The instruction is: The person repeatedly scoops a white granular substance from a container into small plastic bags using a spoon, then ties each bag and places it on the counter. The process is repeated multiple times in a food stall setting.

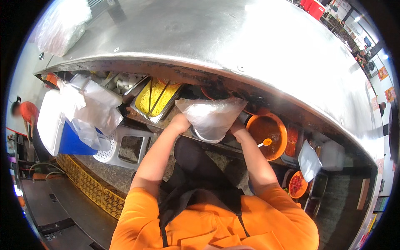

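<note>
A clear plastic bag spreads out between my two hands, its wide edge on the far side. My left hand grips the bag's left side, and my right hand has hold of the right side. The bag hides most of the fingers of both hands. At the bag's near end a pale round rim shows, and I cannot tell what it belongs to. Left of the bag is a steel pan of yellow noodles with tongs lying across it. An orange tub of brown sauce stands close to my right hand.
A steel counter overhangs the work shelf. Plastic bags hang over a blue cooler box on the left, beside a grey stool. To the right are a ladle, an orange bowl of red food and a plastic sheet. Another person bends at far left.
</note>
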